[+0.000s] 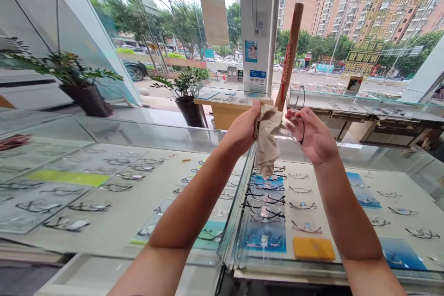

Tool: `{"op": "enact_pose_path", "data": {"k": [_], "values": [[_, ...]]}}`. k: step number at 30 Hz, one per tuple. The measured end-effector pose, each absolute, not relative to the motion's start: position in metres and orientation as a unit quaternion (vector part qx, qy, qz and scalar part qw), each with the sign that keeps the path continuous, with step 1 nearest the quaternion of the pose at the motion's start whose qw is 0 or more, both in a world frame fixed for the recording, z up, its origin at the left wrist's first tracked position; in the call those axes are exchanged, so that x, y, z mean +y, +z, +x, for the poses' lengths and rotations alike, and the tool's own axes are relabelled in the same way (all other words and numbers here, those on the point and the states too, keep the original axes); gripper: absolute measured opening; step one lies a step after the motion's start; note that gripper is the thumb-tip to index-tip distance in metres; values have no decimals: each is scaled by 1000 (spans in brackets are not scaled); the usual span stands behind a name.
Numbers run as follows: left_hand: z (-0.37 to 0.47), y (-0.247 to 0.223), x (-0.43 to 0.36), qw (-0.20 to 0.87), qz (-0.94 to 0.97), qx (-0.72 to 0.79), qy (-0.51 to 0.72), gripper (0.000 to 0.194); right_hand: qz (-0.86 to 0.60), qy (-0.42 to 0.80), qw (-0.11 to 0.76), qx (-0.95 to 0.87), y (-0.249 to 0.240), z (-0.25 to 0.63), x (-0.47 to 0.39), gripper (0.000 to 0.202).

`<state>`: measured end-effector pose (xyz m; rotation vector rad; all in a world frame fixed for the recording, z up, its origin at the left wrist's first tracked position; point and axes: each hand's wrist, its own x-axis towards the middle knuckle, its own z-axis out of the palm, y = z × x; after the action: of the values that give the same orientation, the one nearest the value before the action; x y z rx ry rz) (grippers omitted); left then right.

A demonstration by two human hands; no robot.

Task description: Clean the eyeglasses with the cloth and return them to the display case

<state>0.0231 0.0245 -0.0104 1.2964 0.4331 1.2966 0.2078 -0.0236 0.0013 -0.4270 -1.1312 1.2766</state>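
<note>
My left hand (243,128) is closed around a beige cleaning cloth (268,141), whose lower end hangs over the glass counter. Held in my right hand (318,138) is a pair of eyeglasses (303,133) with a thin dark frame. The fingers of that hand pinch the frame, and one part of it rises above them. On their left side the eyeglasses meet the cloth; whether the cloth wraps a lens cannot be made out. Both hands are raised above the display case, close together at the middle of the view.
Below the hands, glass display cases (239,222) hold rows of eyeglasses. A yellow block (314,248) lies inside the right case. Beyond are a potted plant (189,97), a wooden post (291,55), a farther display counter (347,106) and large windows facing a street.
</note>
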Motion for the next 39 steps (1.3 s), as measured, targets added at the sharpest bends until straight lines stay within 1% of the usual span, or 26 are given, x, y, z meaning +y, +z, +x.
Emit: {"op": "enact_pose_path", "data": {"k": [5,10,13,20,24,26,28,32,35,39], "values": [[25,-6,29,597,495,192,601,58,-224,567,588,-532,-4,198,-24,39],[26,0,26,615,427,183,637,51,-289,553,560,-545,-11,183,-23,39],[28,1,22,618,398,174,656,50,-315,526,569,-548,-15,175,-22,38],[32,-1,12,625,433,154,631,54,-344,446,601,-567,-19,167,-19,36],[28,-4,13,618,452,143,627,39,-341,405,619,-580,-20,169,-17,35],[26,-6,17,615,471,139,617,37,-331,394,625,-587,-20,170,-17,34],[22,-8,22,607,487,140,612,41,-327,385,630,-589,-18,172,-18,32],[18,-12,30,584,545,164,579,55,-324,371,641,-588,-15,178,-20,28],[19,-12,28,551,588,175,565,58,-323,375,635,-594,-13,181,-20,27],[22,-10,22,513,590,184,596,61,-324,363,604,-631,-13,181,-21,26]]}}
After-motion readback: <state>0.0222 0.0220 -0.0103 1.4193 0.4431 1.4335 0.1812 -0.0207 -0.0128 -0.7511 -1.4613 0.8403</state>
